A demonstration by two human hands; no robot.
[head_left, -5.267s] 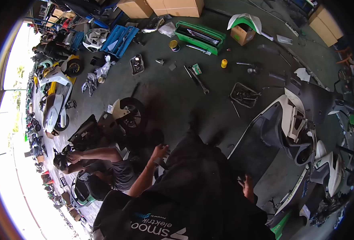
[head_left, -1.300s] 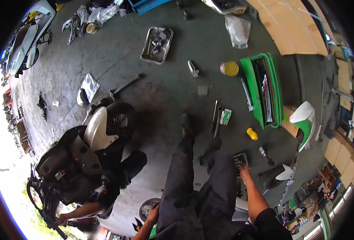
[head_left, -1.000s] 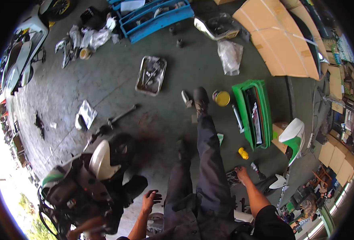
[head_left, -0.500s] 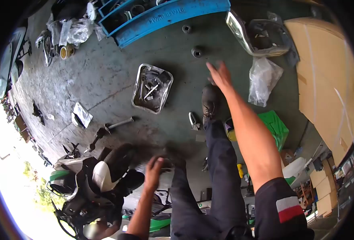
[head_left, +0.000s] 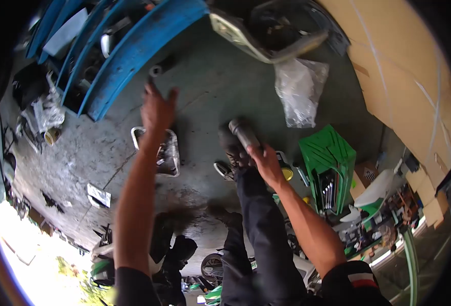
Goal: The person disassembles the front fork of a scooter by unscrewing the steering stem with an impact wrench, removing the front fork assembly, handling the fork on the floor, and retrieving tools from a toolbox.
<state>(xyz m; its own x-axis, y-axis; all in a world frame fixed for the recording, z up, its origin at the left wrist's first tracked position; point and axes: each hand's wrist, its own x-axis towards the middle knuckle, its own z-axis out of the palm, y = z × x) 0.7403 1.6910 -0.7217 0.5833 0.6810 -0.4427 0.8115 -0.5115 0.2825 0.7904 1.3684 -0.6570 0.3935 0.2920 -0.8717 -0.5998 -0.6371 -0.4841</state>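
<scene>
My right hand (head_left: pixel 265 162) is closed around one end of a long grey cylindrical socket (head_left: pixel 244 133), held tilted above my shoe (head_left: pixel 228 145). Farther forward, my left hand (head_left: pixel 157 109) reaches over the floor with its thumb and fingers apart. Just beyond its fingertips stands a second dark socket (head_left: pixel 156 70); whether they touch it I cannot tell. A metal tray (head_left: pixel 176 158) with small parts in it lies partly hidden under my left forearm.
A blue rack (head_left: pixel 133 56) stands at front left. Ahead lie a pale-rimmed bin (head_left: pixel 271 53) and a clear plastic bag (head_left: pixel 299 92). A green tool case (head_left: pixel 330 158) holding wrenches and a large cardboard sheet (head_left: pixel 394 66) are on the right. A motorcycle (head_left: pixel 159 255) is at lower left.
My right hand has picked up one socket from the floor and drawn it back toward me. My left hand has moved far forward to the other socket. The view has turned.
</scene>
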